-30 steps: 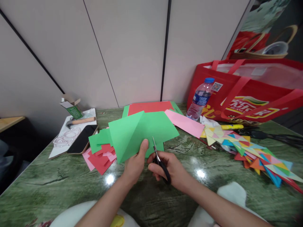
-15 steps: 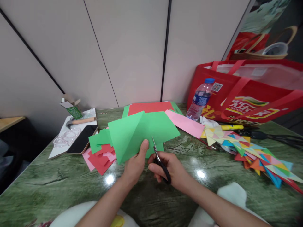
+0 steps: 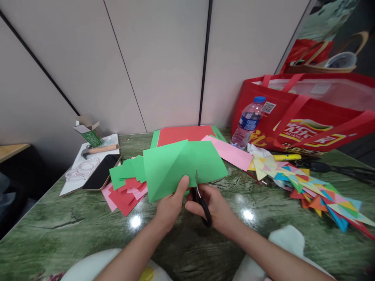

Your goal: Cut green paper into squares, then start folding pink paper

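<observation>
My left hand (image 3: 171,205) grips a creased green paper sheet (image 3: 166,168) at its lower edge, thumb on top. Black-handled scissors (image 3: 205,210) are in my right hand (image 3: 213,207), just right of the left thumb. One blade shows over the green sheet near its lower edge; the other blade is mostly hidden. Left of the sheet lie smaller green pieces (image 3: 125,171), with red pieces (image 3: 124,201) and pink ones partly under them. Behind the sheet are a red sheet (image 3: 184,133) and a pink strip (image 3: 231,154).
At the left are a phone (image 3: 102,171), a hammer (image 3: 102,149), a small open box (image 3: 92,134) and beads (image 3: 82,169). A water bottle (image 3: 249,123) stands before a red bag (image 3: 293,113). A colourful folded-paper chain (image 3: 316,187) and yellow pen (image 3: 287,157) lie right.
The green sheet and both hands have shifted slightly right. The sheet's right part sits lower, and the green piece beneath it is now mostly hidden.
</observation>
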`<state>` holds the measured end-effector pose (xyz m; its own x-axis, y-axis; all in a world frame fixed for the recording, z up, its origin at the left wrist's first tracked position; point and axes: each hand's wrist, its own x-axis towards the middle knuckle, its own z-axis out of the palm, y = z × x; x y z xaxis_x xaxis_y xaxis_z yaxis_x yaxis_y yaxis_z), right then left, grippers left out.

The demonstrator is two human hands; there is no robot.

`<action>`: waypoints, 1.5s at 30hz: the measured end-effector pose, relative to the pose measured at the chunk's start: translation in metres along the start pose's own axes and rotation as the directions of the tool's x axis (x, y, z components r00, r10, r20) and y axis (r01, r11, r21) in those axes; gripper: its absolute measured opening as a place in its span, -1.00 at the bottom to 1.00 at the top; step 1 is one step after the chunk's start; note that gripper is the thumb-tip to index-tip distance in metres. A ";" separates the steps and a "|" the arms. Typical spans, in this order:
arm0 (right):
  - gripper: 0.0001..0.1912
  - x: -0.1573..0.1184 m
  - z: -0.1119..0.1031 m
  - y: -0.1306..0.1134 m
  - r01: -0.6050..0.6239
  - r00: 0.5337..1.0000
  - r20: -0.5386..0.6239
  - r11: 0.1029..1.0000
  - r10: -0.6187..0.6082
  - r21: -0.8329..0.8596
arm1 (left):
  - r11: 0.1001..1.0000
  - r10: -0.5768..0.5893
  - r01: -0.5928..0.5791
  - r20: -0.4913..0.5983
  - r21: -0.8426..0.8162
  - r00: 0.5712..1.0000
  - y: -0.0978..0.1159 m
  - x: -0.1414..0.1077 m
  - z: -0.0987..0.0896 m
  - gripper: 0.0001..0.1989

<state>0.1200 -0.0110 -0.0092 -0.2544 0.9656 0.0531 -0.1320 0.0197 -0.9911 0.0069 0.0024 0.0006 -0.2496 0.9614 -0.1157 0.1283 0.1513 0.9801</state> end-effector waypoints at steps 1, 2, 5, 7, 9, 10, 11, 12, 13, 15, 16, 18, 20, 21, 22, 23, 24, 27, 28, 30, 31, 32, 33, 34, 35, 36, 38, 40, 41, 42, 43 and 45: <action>-0.59 0.000 0.000 0.000 0.003 1.000 0.000 1.000 -0.003 0.004 | 1.000 -0.005 0.005 0.010 -0.011 1.000 0.000 0.000 0.000 -0.65; -0.59 0.000 0.000 0.000 0.007 1.000 0.000 1.000 -0.007 0.011 | 1.000 -0.008 0.008 0.019 -0.015 1.000 0.001 -0.001 0.000 -0.66; -0.60 0.000 0.000 0.000 0.021 1.000 0.006 0.999 -0.021 0.027 | 1.000 -0.013 0.013 0.026 -0.009 1.000 0.000 -0.001 0.001 -0.65; -0.60 -0.001 0.000 0.001 0.026 1.000 0.009 0.999 -0.026 0.026 | 1.000 -0.002 0.002 0.019 -0.019 1.000 -0.001 -0.001 0.001 -0.62; -0.60 -0.001 0.000 0.002 0.020 1.000 0.003 1.000 -0.020 0.021 | 1.000 0.006 -0.005 0.021 -0.030 1.000 -0.003 0.000 0.001 -0.60; -0.59 -0.001 0.000 0.002 0.014 1.000 0.000 1.000 -0.014 0.017 | 0.999 0.012 -0.011 0.017 -0.035 1.000 -0.003 0.000 0.001 -0.59; -0.58 -0.001 0.000 0.002 0.008 1.000 -0.001 1.000 -0.008 0.015 | 0.999 0.015 -0.015 0.012 -0.035 1.000 -0.003 -0.001 0.000 -0.58; -0.57 -0.001 0.000 0.002 0.002 1.000 -0.003 1.000 -0.002 0.015 | 1.000 0.013 -0.013 0.011 -0.028 1.000 -0.002 -0.001 0.000 -0.58; -0.56 -0.001 0.000 0.002 0.001 1.000 -0.003 1.000 -0.001 0.017 | 1.000 0.007 -0.007 0.008 -0.020 1.000 -0.002 -0.001 0.000 -0.58; -0.56 -0.001 0.000 0.003 0.001 1.000 0.005 1.000 -0.001 0.028 | 1.000 -0.003 0.003 0.007 -0.005 1.000 0.000 -0.001 -0.001 -0.60; -0.56 -0.001 0.000 0.003 0.000 1.000 0.011 0.999 -0.001 0.033 | 1.000 -0.010 0.010 0.004 0.000 1.000 0.000 -0.001 -0.001 -0.60; -0.56 -0.001 -0.001 0.002 -0.003 1.000 0.017 0.999 0.003 0.032 | 1.000 -0.020 0.020 0.000 -0.006 1.000 0.000 -0.001 -0.001 -0.62; -0.55 -0.001 -0.001 0.002 -0.013 1.000 0.012 1.000 0.013 0.017 | 0.999 -0.013 0.013 0.010 -0.030 1.000 -0.001 0.000 -0.001 -0.62; -0.55 0.000 -0.001 0.002 -0.017 1.000 0.007 1.000 0.016 0.010 | 0.999 -0.003 0.003 0.017 -0.041 1.000 -0.002 0.000 0.000 -0.61; -0.55 0.000 -0.001 0.003 -0.018 1.000 0.002 1.000 0.018 0.005 | 0.999 0.011 -0.009 0.026 -0.050 1.000 -0.003 0.000 0.000 -0.61; -0.55 0.000 -0.001 0.003 -0.017 1.000 -0.001 1.000 0.017 0.003 | 0.998 0.023 -0.022 0.029 -0.056 0.999 -0.003 0.000 0.000 -0.60; -0.55 0.000 -0.001 0.004 -0.016 1.000 0.000 1.000 0.016 0.002 | 0.998 0.033 -0.031 0.032 -0.058 0.999 -0.004 0.000 0.000 -0.59; -0.54 0.000 -0.001 0.006 -0.013 1.000 0.005 1.000 0.013 0.005 | 0.998 0.032 -0.030 0.048 -0.048 0.998 -0.003 0.000 0.000 -0.57; -0.54 0.000 -0.001 0.006 -0.013 1.000 0.006 1.000 0.013 0.007 | 0.999 0.029 -0.027 0.056 -0.039 0.998 -0.002 0.000 0.000 -0.58; -0.55 0.000 -0.002 0.006 -0.018 1.000 0.008 1.000 0.017 0.007 | 1.000 0.003 -0.002 0.083 -0.014 0.997 0.000 -0.001 0.000 -0.59; -0.56 -0.001 -0.002 0.006 -0.024 1.000 0.008 1.000 0.024 0.004 | 1.000 -0.016 0.017 0.088 -0.007 0.996 0.001 -0.002 0.000 -0.60; -0.56 -0.001 -0.002 0.006 -0.032 0.999 0.006 0.999 0.032 0.001 | 0.999 -0.032 0.033 0.086 -0.006 0.996 0.002 -0.002 -0.001 -0.62; -0.56 -0.001 -0.002 0.005 -0.042 0.999 0.004 0.999 0.042 -0.002 | 0.999 -0.042 0.043 0.076 -0.012 0.996 0.002 -0.002 0.000 -0.63; -0.56 -0.001 -0.002 0.005 -0.050 0.999 0.003 0.999 0.050 -0.005 | 0.999 -0.045 0.047 0.063 -0.018 0.997 0.002 -0.002 0.000 -0.63; -0.56 -0.001 -0.002 0.006 -0.057 0.998 0.004 0.998 0.057 -0.007 | 0.999 -0.044 0.045 0.053 -0.025 0.998 0.002 -0.001 0.000 -0.63; -0.56 -0.001 -0.002 0.006 -0.060 0.998 0.006 0.998 0.060 -0.009 | 0.999 -0.036 0.038 0.045 -0.034 0.998 0.002 -0.001 0.000 -0.63; -0.57 0.000 -0.002 0.008 -0.057 0.998 0.012 0.998 0.057 -0.014 | 0.998 -0.024 0.026 0.043 -0.051 0.999 0.001 -0.001 0.000 -0.62; -0.59 0.000 -0.002 0.009 -0.051 0.999 0.014 0.999 0.052 -0.017 | 0.998 -0.015 0.017 0.034 -0.054 0.999 0.001 -0.001 0.000 -0.63; -0.59 0.000 -0.002 0.009 -0.051 0.999 0.011 0.999 0.051 -0.018 | 0.999 -0.012 0.013 0.036 -0.051 0.999 0.001 -0.001 0.000 -0.64; -0.60 0.000 -0.002 0.009 -0.051 0.999 0.006 0.998 0.051 -0.020 | 0.999 -0.011 0.013 0.046 -0.045 0.999 0.002 -0.001 0.000 -0.64; -0.60 0.000 -0.001 0.009 -0.053 0.999 0.002 0.998 0.053 -0.020 | 0.999 -0.011 0.013 0.057 -0.041 0.998 0.003 -0.001 -0.001 -0.65; -0.61 0.000 -0.001 0.009 -0.057 0.998 -0.005 0.998 0.057 -0.015 | 0.999 -0.010 0.013 0.065 -0.039 0.998 0.005 -0.002 -0.001 -0.64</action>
<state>0.1194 -0.0102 -0.0180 -0.2565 0.9665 -0.0043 -0.1031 -0.0318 -0.9942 0.0071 0.0011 0.0059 -0.1877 0.9727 -0.1363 0.0871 0.1547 0.9841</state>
